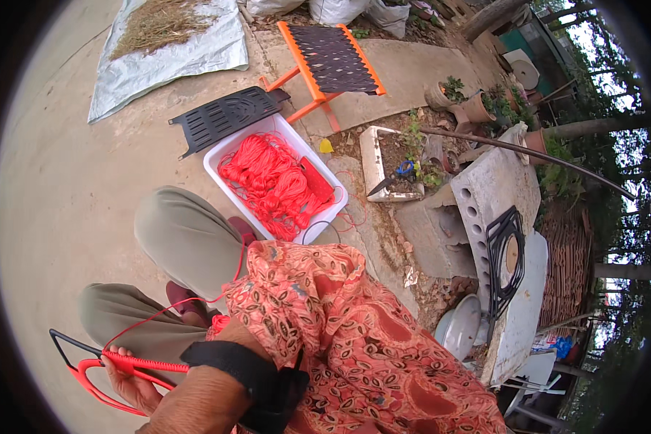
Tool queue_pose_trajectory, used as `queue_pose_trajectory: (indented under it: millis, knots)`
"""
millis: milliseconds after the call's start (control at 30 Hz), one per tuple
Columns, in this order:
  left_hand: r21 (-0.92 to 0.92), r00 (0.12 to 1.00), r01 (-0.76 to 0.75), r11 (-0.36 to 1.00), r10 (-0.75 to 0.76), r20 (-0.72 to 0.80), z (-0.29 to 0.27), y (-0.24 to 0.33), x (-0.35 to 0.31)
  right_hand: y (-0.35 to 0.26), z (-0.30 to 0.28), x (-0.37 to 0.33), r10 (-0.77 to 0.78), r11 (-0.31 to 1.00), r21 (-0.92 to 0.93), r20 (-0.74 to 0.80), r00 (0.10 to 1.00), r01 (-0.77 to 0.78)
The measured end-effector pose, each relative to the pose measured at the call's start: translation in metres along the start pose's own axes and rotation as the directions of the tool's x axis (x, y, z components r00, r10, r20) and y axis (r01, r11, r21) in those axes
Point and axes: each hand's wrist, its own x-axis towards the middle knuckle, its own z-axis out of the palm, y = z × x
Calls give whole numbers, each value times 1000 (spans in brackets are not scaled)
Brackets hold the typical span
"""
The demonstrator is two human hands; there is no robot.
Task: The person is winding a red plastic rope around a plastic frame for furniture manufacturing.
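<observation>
- Fingers (113,371) of one hand, seemingly the left (132,387), are curled around one end of a cord-wrapped frame (159,367); the right hand is beyond view, so I cannot tell its grip.
- The frame is at the lower left, beside the knees, with a bare black rod (76,342) jutting from its far end.
- It looks light and stiff, likely wire, and unlikely to break; the ridged wrapping should give decent grip, the bare rod less.
- Best hold seems to be the wrapped bar near the rod, where the fingers sit, pinning the wraps against slipping.
- The red cord (199,298) is soft and thin, running from the fingers across the trousers; it could snag there.
- A forearm with a black strap (228,365), apparently the right, hides the frame's near end.
- Further off, a white tub (340,206) holds red cord bundles (257,170); a black slatted panel (224,116) and an orange stool (329,58) stand behind it.
- Blue-handled scissors (405,168) lie in a white planter (372,163), well apart.
</observation>
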Motion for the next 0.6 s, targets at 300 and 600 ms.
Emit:
queue_pose_trajectory:
  millis: [300, 600]
  knots:
    - [89, 985, -37, 995, 51, -164, -6, -3, 2, 28, -16, -35, 207, 974, 79, 75, 975, -213]
    - [-155, 978, 57, 986, -24, 206, 24, -18, -7, 72, -16, -63, 553, 724, 495, 1, 833, -481]
